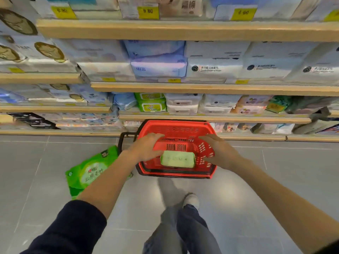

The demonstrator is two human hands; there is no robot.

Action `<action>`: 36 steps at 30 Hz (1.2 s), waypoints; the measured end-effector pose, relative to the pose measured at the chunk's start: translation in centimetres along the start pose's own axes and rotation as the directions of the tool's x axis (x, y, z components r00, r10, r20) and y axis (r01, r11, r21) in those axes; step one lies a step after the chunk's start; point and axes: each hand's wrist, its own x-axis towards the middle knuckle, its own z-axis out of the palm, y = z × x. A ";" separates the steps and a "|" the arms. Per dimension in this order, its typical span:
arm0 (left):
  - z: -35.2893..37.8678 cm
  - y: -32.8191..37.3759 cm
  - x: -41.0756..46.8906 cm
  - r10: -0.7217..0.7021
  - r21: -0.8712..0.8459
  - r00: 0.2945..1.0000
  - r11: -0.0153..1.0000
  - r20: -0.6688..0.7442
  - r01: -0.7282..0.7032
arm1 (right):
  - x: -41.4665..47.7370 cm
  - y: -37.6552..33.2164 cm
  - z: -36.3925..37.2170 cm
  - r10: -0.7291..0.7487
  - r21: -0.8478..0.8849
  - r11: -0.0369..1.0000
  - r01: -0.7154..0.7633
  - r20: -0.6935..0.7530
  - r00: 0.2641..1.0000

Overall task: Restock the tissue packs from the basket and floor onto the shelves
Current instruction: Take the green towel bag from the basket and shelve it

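A red plastic basket (183,129) stands on the floor in front of the shelves. One pale green tissue pack (177,159) lies in its near end. My left hand (146,146) reaches over the basket's left rim with fingers spread, its thumb close to the pack's left edge. My right hand (219,152) hovers over the right rim, fingers straight, holding nothing. A large bright green tissue pack (88,171) lies on the floor left of the basket, partly behind my left forearm.
Wooden shelves (183,30) packed with white, blue and green tissue packs fill the upper view, with yellow price tags (148,12). The basket's black handle (122,138) hangs at its left. My legs and a white shoe (191,199) stand on grey floor tiles.
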 end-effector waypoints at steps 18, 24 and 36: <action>20.2 -19.9 17.1 -0.127 -0.280 0.984 0.947 0.124 0.158 | 27.9 9.4 26.8 -0.106 -0.379 0.887 0.265 0.391 0.914; 26.1 -23.2 20.1 -0.168 -0.264 0.969 0.941 0.181 0.212 | 31.5 13.3 34.1 -0.139 -0.432 0.836 0.340 0.432 0.891; 29.0 -24.9 23.6 -0.148 -0.263 0.964 0.943 0.222 0.206 | 33.6 16.0 39.0 -0.092 -0.491 0.832 0.258 0.336 0.937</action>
